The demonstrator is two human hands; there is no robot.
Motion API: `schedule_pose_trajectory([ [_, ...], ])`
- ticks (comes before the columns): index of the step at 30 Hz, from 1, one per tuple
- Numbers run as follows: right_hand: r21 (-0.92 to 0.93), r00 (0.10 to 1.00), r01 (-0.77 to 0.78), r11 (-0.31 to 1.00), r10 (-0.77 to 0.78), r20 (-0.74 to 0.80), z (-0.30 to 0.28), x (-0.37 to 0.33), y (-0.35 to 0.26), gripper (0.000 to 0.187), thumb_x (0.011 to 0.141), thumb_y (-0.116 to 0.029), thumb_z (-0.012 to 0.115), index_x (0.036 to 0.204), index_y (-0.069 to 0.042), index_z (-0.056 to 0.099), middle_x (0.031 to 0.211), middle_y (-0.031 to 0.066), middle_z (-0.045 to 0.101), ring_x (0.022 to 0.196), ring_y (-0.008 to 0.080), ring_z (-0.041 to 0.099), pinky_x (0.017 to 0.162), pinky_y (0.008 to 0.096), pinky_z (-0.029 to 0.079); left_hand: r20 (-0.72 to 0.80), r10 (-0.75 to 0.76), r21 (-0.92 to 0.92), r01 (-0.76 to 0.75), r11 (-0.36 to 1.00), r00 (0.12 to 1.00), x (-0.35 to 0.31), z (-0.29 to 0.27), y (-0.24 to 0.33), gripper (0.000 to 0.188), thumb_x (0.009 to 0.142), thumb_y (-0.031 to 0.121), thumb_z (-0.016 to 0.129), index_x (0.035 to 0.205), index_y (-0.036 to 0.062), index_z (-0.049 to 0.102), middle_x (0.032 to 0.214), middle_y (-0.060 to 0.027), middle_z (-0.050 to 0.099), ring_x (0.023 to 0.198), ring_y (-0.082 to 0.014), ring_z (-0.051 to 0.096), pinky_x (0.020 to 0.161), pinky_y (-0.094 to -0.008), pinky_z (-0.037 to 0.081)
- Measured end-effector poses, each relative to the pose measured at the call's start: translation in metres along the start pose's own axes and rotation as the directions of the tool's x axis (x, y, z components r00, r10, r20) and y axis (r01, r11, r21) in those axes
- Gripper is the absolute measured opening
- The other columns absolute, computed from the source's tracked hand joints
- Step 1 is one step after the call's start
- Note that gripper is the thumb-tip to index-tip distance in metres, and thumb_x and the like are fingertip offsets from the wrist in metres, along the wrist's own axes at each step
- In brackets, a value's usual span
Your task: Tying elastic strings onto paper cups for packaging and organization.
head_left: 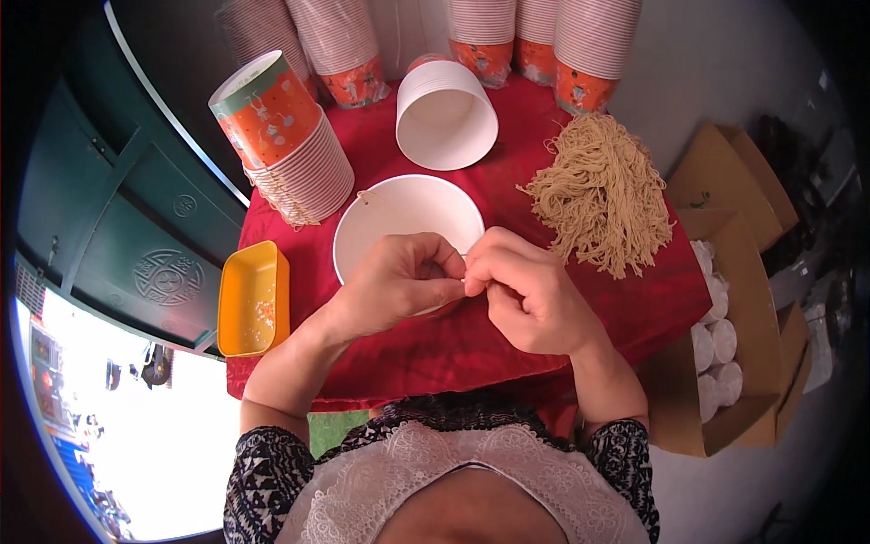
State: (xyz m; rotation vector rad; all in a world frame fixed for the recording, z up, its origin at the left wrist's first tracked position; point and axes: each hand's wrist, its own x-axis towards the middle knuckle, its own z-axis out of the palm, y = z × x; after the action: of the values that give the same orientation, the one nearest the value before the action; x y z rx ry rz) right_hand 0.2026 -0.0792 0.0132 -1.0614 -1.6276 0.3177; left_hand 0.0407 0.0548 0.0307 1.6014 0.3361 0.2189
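Observation:
My left hand (pixel 403 279) and my right hand (pixel 530 286) meet at the fingertips over the near rim of a white paper bucket (pixel 403 204). Both are closed in a pinch. Something tiny and pale shows between the fingertips, too small to name. A short piece of cord (pixel 365 195) hangs over the bucket's far left rim. Left of my left hand stands a yellow tray (pixel 227 304) with small white and orange bits inside. Beyond my right hand lies a heap of beige cords (pixel 603 195).
A tilted stack of orange-and-white paper buckets (pixel 299 154) stands at the left, cords hanging from it. Another white bucket (pixel 447 113) lies on its side at the back. Wrapped bucket stacks (pixel 594 45) line the far edge of the red tablecloth (pixel 616 317). An open carton (pixel 752 335) holds white rolls.

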Motion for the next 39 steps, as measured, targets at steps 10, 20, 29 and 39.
schedule_pose_trajectory([
  [10, -0.389, 0.982, 0.105, 0.915, -0.157, -0.104, 0.006, -0.001, 0.014, 0.02, 0.071, 0.014, 0.061, 0.088, 0.003, 0.061, 0.098, 0.0131, 0.056, 0.081, 0.0251, 0.06, 0.067, 0.0333, 0.05, -0.047, 0.038, 0.112, -0.032, 0.993, 0.998, 0.002, -0.003, -0.005, 0.01, 0.093, 0.007, 0.065, 0.091, -0.002, 0.064, 0.077, 0.0032, 0.06, 0.069, -0.0031, 0.052, 0.056, -0.0207, 0.042],
  [20, -0.255, 0.987, 0.007, 0.967, -0.047, -0.152, 0.017, -0.005, 0.015, 0.023, 0.072, 0.01, 0.068, 0.092, 0.003, 0.06, 0.1, 0.0135, 0.055, 0.085, 0.0261, 0.061, 0.068, 0.035, 0.054, -0.034, 0.003, 0.114, 0.001, 0.993, 0.999, 0.003, -0.006, -0.003, 0.007, 0.091, 0.002, 0.066, 0.093, -0.002, 0.061, 0.081, -0.0014, 0.061, 0.069, -0.0057, 0.054, 0.059, -0.0198, 0.043],
  [29, -0.271, 0.976, 0.036, 0.962, -0.092, -0.199, 0.023, -0.007, 0.022, 0.019, 0.074, 0.011, 0.067, 0.089, 0.003, 0.058, 0.097, 0.0127, 0.056, 0.085, 0.0272, 0.062, 0.069, 0.0368, 0.052, -0.053, 0.042, 0.141, -0.034, 0.989, 0.998, 0.004, -0.006, -0.004, 0.009, 0.091, 0.006, 0.068, 0.09, -0.0016, 0.064, 0.079, 0.001, 0.062, 0.072, -0.0034, 0.054, 0.059, -0.0206, 0.044],
  [39, -0.223, 0.974, 0.023, 0.974, -0.072, -0.214, 0.024, -0.007, 0.024, 0.016, 0.076, 0.01, 0.067, 0.088, 0.002, 0.058, 0.095, 0.0124, 0.056, 0.085, 0.0273, 0.061, 0.07, 0.0362, 0.051, -0.039, 0.015, 0.153, -0.009, 0.988, 0.999, 0.004, -0.007, -0.002, 0.006, 0.09, 0.0, 0.067, 0.091, -0.0013, 0.061, 0.082, -0.002, 0.062, 0.07, -0.0061, 0.056, 0.06, -0.0201, 0.045],
])
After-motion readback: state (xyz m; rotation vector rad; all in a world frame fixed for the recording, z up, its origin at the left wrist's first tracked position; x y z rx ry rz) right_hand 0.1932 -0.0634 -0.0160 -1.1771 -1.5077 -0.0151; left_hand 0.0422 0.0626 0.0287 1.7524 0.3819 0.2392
